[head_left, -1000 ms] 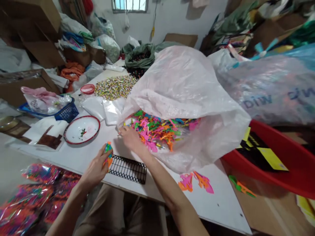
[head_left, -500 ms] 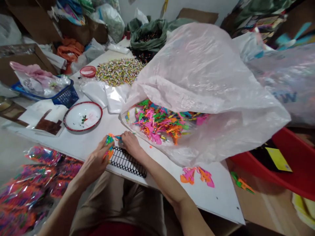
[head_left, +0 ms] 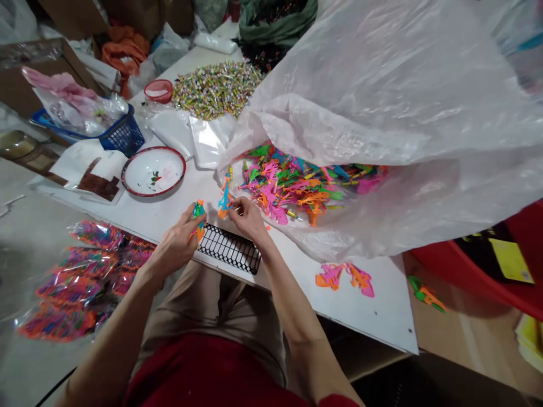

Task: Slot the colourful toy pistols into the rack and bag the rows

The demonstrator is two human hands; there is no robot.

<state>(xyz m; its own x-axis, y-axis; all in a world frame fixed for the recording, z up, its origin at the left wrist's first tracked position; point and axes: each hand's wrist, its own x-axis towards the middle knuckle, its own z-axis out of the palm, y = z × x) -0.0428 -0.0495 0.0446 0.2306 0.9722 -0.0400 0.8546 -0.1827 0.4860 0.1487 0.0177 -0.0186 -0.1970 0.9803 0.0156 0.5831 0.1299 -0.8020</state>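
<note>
My bare left hand [head_left: 179, 242] is curled inward in a grip, its wrist nearly in line with my bare left forearm [head_left: 126, 317], which slants up from the lower left. Apart from it and slightly farther forward, my bare right hand [head_left: 251, 220] pinches thumb against fingertips. My bare right forearm [head_left: 287, 288] angles inward, elbow slightly bent, below a red fabric sleeve [head_left: 338, 401].

On the left, the held bundle [head_left: 198, 210] is mixing green, blue and orange, while the single held piece [head_left: 224, 199] to its right is showing blue and orange. The near rack [head_left: 229, 246] is displaying a black grid pattern. Farther left, a white dish [head_left: 144, 167] is wearing a red rim, and a basket [head_left: 124, 137] is showing blue.
</note>
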